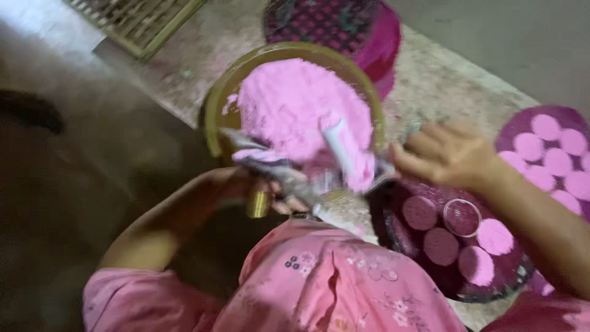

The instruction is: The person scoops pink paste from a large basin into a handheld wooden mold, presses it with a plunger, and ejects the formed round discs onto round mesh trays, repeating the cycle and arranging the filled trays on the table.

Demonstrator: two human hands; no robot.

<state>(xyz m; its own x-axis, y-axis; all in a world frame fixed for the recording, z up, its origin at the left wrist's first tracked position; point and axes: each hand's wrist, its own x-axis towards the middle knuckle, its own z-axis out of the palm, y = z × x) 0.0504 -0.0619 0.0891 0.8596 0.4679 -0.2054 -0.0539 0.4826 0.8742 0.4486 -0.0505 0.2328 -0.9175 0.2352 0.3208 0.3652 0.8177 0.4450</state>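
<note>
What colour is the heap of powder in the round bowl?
Pink: the heap of powder in the round olive-green bowl, seen in the head view.

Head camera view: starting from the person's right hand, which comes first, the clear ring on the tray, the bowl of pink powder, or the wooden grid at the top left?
From the right hand:
1. Clear ring, just below the hand on the dark tray of pink discs.
2. Bowl of pink powder, to the hand's left, a little farther up.
3. Wooden grid, far off in the top left corner.

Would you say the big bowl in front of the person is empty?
No, the bowl is heaped with pink powder rising above its rim.
</note>
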